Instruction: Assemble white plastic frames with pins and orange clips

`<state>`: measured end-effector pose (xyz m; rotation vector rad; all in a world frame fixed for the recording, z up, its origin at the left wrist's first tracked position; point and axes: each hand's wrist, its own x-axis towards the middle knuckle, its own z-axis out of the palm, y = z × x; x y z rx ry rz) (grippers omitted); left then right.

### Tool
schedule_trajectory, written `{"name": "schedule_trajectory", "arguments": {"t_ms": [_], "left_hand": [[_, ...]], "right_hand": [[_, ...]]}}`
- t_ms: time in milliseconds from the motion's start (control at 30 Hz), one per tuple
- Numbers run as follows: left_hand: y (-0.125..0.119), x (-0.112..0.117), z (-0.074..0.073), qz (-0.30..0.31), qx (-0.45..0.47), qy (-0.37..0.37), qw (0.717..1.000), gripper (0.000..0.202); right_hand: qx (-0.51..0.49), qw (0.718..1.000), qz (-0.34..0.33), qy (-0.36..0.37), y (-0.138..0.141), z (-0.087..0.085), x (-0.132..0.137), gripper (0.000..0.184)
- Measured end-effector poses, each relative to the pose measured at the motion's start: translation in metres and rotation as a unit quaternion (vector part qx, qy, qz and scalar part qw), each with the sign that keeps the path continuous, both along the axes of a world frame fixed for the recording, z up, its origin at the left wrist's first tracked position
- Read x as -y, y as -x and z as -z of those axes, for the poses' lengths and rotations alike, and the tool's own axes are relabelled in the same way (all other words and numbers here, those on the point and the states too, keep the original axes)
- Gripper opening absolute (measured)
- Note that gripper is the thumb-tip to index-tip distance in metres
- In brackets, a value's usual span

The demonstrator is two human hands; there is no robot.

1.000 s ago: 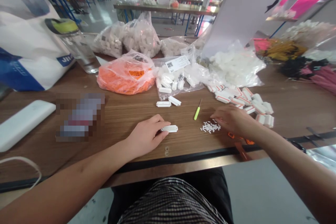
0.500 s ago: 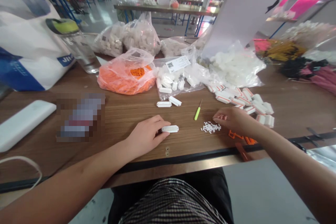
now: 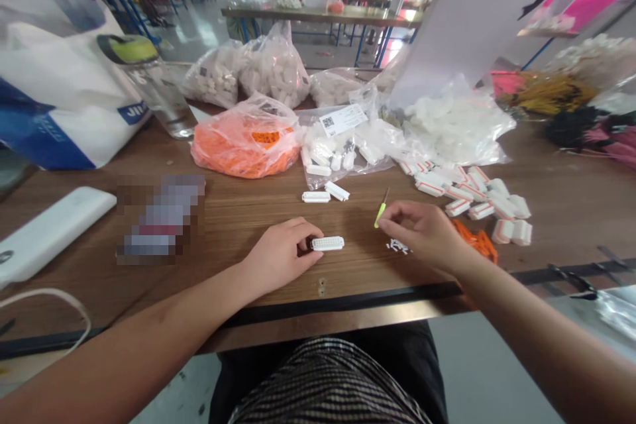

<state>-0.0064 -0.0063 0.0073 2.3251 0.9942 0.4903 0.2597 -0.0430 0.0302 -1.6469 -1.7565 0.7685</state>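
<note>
My left hand (image 3: 278, 255) grips the left end of a white multi-hole connector housing (image 3: 327, 243) on the wooden table (image 3: 238, 212). My right hand (image 3: 422, 233) has its fingertips at a green-handled pick (image 3: 380, 215), and I cannot tell whether they grip it. Under the right hand lies a small scatter of white pins (image 3: 398, 246), partly hidden by the palm and fingers. Two loose white connector parts (image 3: 316, 197) lie just above the left hand.
Orange plastic pieces (image 3: 477, 242) lie beside my right wrist, and white housings with orange stripes (image 3: 462, 192) lie to the right. Plastic bags of parts, an orange-filled bag (image 3: 243, 142), a water glass (image 3: 159, 96) and a white slab (image 3: 54, 232) stand farther off.
My right hand has moved left from above the white pins to the green-handled pick, now covering more of the pins. My left hand still holds the housing in place.
</note>
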Motion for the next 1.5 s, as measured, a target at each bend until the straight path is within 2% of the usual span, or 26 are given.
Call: {"name": "schedule_trajectory", "arguments": {"t_ms": [133, 300, 700, 933, 1067, 1233, 1400, 1500], "left_hand": [[-0.003, 0.001, 0.002, -0.014, 0.010, 0.011, 1.000, 0.014], [-0.005, 0.003, 0.004, -0.047, 0.019, 0.024, 0.998, 0.013], [-0.007, 0.003, 0.006, -0.055, 0.008, 0.025, 0.998, 0.012], [-0.007, 0.003, 0.006, -0.055, 0.011, 0.029, 0.998, 0.012], [-0.007, 0.004, 0.006, -0.056, 0.008, 0.031, 0.998, 0.013], [-0.007, 0.004, 0.005, -0.069, 0.005, 0.050, 0.996, 0.013], [-0.007, 0.003, 0.005, -0.077, 0.015, 0.065, 0.995, 0.014], [-0.007, 0.003, 0.005, -0.072, 0.018, 0.066, 0.995, 0.012]], "right_hand": [[0.009, 0.995, -0.092, -0.032, 0.046, 0.004, -0.004, 0.017], [0.057, 0.986, -0.137, -0.078, 0.068, 0.014, -0.012, 0.015], [0.081, 0.977, -0.159, -0.113, 0.070, 0.022, -0.013, 0.014], [0.091, 0.972, -0.171, -0.136, 0.069, 0.022, -0.012, 0.013], [0.134, 0.959, -0.199, -0.151, 0.069, 0.019, -0.013, 0.014], [0.192, 0.933, -0.234, -0.194, 0.071, 0.013, -0.010, 0.024], [0.134, 0.931, -0.211, -0.265, 0.069, 0.015, -0.004, 0.020], [0.156, 0.920, -0.216, -0.289, 0.070, 0.019, -0.003, 0.021]]}}
